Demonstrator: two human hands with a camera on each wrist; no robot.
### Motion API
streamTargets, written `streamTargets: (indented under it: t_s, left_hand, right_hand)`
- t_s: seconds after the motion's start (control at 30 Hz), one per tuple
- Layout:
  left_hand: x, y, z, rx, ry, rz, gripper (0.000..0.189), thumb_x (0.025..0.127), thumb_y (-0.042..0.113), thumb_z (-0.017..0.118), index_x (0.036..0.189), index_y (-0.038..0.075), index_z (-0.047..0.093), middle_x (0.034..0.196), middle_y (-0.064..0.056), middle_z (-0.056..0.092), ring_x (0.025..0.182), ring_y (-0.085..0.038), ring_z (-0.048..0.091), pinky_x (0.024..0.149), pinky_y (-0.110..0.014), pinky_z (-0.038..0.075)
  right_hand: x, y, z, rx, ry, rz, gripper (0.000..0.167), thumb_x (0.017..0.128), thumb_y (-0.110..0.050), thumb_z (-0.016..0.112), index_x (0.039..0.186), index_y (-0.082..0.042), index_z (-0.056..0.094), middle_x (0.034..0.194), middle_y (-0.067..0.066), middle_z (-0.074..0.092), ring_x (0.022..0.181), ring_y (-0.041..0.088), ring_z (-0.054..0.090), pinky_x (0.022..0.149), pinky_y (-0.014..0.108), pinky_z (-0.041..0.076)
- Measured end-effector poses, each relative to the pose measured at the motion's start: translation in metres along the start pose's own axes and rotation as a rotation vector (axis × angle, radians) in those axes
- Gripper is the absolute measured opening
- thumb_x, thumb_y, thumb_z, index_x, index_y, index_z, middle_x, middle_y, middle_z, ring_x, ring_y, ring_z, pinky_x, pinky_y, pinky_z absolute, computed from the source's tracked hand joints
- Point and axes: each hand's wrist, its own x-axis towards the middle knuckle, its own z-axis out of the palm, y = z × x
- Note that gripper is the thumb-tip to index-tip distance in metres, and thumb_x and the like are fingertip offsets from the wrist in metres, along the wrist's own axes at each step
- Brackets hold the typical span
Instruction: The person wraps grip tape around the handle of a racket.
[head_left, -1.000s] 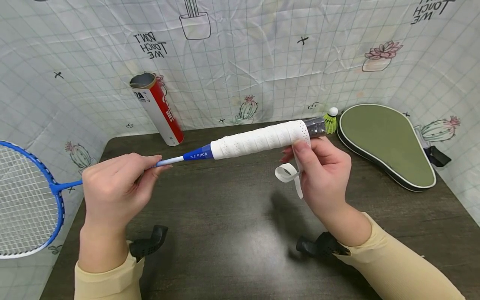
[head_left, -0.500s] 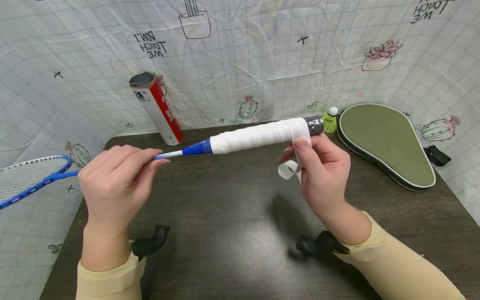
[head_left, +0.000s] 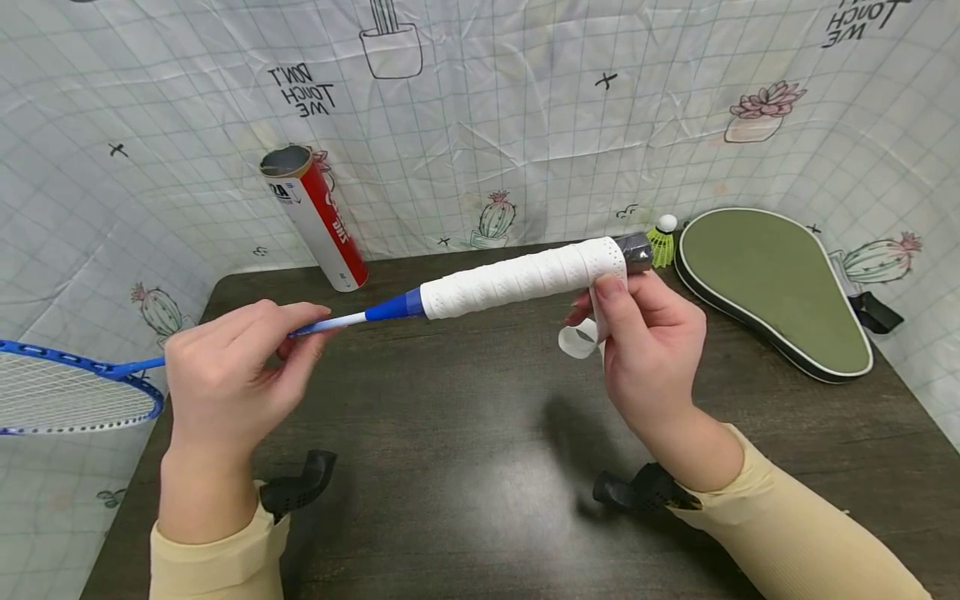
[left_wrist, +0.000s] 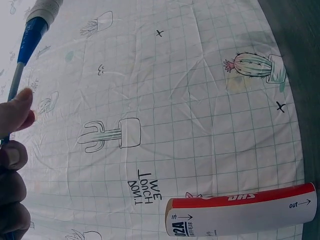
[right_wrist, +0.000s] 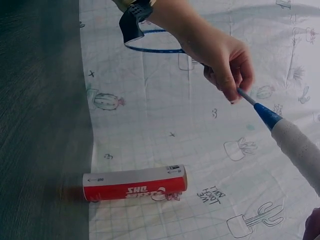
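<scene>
A blue badminton racket (head_left: 393,307) is held up above the table, its head to the left and its handle to the right. My left hand (head_left: 232,375) pinches the thin shaft between thumb and fingers; the left wrist view shows the same fingers (left_wrist: 14,155) curled on it. White perforated grip tape (head_left: 517,279) wraps most of the handle, while the dark butt end is bare of it. My right hand (head_left: 652,350) pinches the tape near that end, and a short loose tail (head_left: 578,340) curls below the thumb. The right wrist view shows the wrapped handle (right_wrist: 299,152).
A red and white shuttlecock tube (head_left: 318,221) stands upright at the back left of the dark table (head_left: 450,467). At the back right are a yellow-green shuttlecock (head_left: 662,242) and a green paddle-shaped case (head_left: 776,287). Behind hangs a white cloth (head_left: 525,125) with cactus drawings.
The racket has turned about its long axis, so its head now shows at a different tilt. Both hands stay nearly in place, the right still pinching the tape.
</scene>
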Motion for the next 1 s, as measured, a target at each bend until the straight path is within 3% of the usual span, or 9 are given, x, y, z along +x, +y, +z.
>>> streamTargets:
  t_s: [0.1, 0.23, 0.37, 0.5, 0.63, 0.83, 1.0]
  left_hand:
    - [0.0000, 0.0005, 0.0010, 0.009, 0.016, 0.001, 0.015, 0.089, 0.016, 0.078, 0.081, 0.004, 0.078, 0.058, -0.003, 0.059, 0.045, -0.014, 0.035, 0.043, -0.029, 0.025]
    - [0.0008, 0.0016, 0.0037, 0.036, 0.045, 0.008, 0.033, 0.098, 0.031, 0.072, 0.079, 0.005, 0.079, 0.060, -0.004, 0.062, 0.044, -0.017, 0.035, 0.043, -0.031, 0.024]
    - [0.0013, 0.0022, 0.0054, 0.061, 0.034, 0.005, 0.037, 0.099, 0.036, 0.070, 0.083, 0.005, 0.080, 0.062, -0.005, 0.064, 0.046, -0.022, 0.043, 0.045, -0.035, 0.029]
    - [0.0008, 0.0022, 0.0053, 0.088, 0.000, -0.003, 0.038, 0.100, 0.038, 0.069, 0.085, 0.005, 0.081, 0.062, -0.006, 0.064, 0.048, -0.023, 0.047, 0.047, -0.036, 0.032]
    - [-0.0005, 0.0013, 0.0032, 0.093, -0.020, -0.001, 0.038, 0.101, 0.037, 0.068, 0.084, 0.005, 0.080, 0.057, -0.003, 0.055, 0.044, -0.016, 0.038, 0.043, -0.032, 0.026]
    - [0.0010, 0.0005, 0.0007, 0.028, -0.009, 0.002, 0.018, 0.092, 0.020, 0.077, 0.083, 0.005, 0.078, 0.055, 0.000, 0.051, 0.045, -0.012, 0.032, 0.043, -0.028, 0.023]
    - [0.0005, 0.0001, 0.0013, 0.012, 0.009, 0.009, 0.034, 0.099, 0.032, 0.071, 0.081, 0.004, 0.078, 0.058, -0.001, 0.058, 0.046, -0.013, 0.032, 0.045, -0.028, 0.023]
  right_hand:
    - [-0.0001, -0.0004, -0.0007, -0.014, 0.000, 0.006, 0.034, 0.095, 0.000, 0.070, 0.070, 0.018, 0.057, 0.070, 0.009, 0.068, 0.056, 0.019, 0.063, 0.053, 0.025, 0.053]
    - [-0.0005, -0.0015, -0.0011, -0.001, -0.013, 0.038, 0.023, 0.095, 0.008, 0.061, 0.073, 0.014, 0.061, 0.074, 0.010, 0.070, 0.056, 0.020, 0.063, 0.056, 0.029, 0.056]
    - [-0.0001, -0.0025, -0.0005, 0.017, -0.004, 0.041, 0.020, 0.093, 0.012, 0.054, 0.075, 0.011, 0.064, 0.078, 0.013, 0.066, 0.059, 0.021, 0.064, 0.055, 0.032, 0.057]
    - [0.0011, -0.0027, -0.0006, 0.008, -0.003, 0.030, 0.022, 0.094, 0.011, 0.054, 0.075, 0.009, 0.064, 0.077, 0.012, 0.064, 0.060, 0.021, 0.062, 0.055, 0.033, 0.057]
    - [0.0013, -0.0019, -0.0003, 0.014, -0.009, 0.032, 0.023, 0.095, 0.011, 0.054, 0.074, 0.008, 0.064, 0.073, 0.010, 0.065, 0.057, 0.021, 0.063, 0.056, 0.033, 0.058]
    - [0.0002, -0.0010, -0.0001, 0.017, -0.009, 0.011, 0.026, 0.095, 0.011, 0.056, 0.069, 0.011, 0.053, 0.060, 0.005, 0.048, 0.065, 0.019, 0.066, 0.057, 0.034, 0.058]
    - [-0.0001, -0.0006, -0.0008, 0.008, -0.005, 0.013, 0.027, 0.095, 0.009, 0.059, 0.069, 0.011, 0.056, 0.061, 0.005, 0.051, 0.063, 0.019, 0.065, 0.057, 0.033, 0.058]
